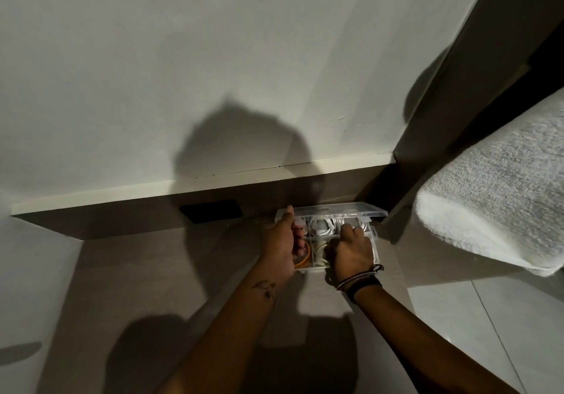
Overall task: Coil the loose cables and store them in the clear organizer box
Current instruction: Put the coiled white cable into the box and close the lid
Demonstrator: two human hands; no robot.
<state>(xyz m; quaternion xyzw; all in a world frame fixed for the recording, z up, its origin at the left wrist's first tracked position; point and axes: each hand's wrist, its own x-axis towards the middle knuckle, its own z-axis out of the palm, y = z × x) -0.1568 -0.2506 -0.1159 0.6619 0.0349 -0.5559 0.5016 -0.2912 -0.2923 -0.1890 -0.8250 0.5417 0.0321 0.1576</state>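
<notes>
A clear organizer box sits on the grey-brown table against the wall, its lid raised at the back. White coiled cables fill the rear compartments and another white coil lies in a front one. An orange cable curls in the front left compartment. My left hand grips the box's left side, thumb up by the lid's corner. My right hand rests on top of the right compartments, fingers curled down into them; what they hold is hidden.
A black phone-like slab lies flat on the table left of the box. A white towel hangs at the right, near the box. The wall rises just behind the box, and a dark wooden panel stands at the right.
</notes>
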